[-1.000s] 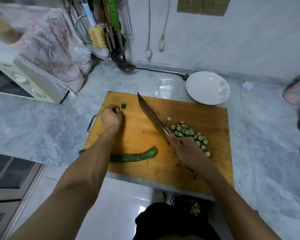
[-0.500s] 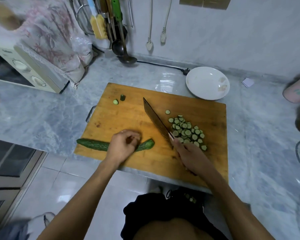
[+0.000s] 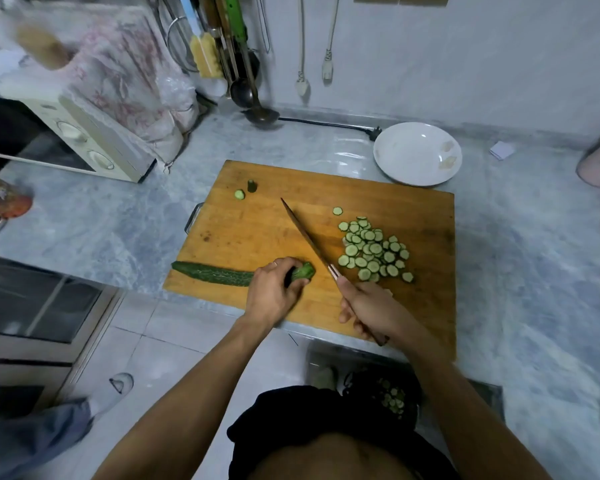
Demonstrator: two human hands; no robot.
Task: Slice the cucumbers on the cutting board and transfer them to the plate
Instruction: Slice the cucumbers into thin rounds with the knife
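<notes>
Bamboo-coloured, the cutting board [image 3: 257, 237] lies on the grey marble tabletop [image 3: 118, 220] with its near edge close to the tabletop's front edge, and the head view, the only one, looks straight down on it. Your left hand [image 3: 274, 292] has its fingers curled round the whole cucumber [image 3: 212, 273] close to its right end, which pokes out just past your fingertips; the rest of it stretches left along the board's near edge toward the near-left corner. Your right hand [image 3: 371, 310] is wrapped round the handle of the knife [image 3: 305, 237], whose blade slants away toward the middle of the board, tip apart from the cucumber. Whether the edge rests on the wood or hovers just over it, you cannot tell from here. A heap of cut slices [image 3: 374, 251] sits right of the blade, near the board's right half, and two small end pieces [image 3: 245, 190] lie toward the far-left corner. The white plate [image 3: 418, 154] waits empty just beyond the board's far-right corner.

By the look of it, you are setting up the second cucumber for slicing; nothing has gone to the plate yet. The next move likely calls for squaring the cucumber under the blade, tucking your fingertips back from the exposed end, and bringing the knife across to it.
</notes>
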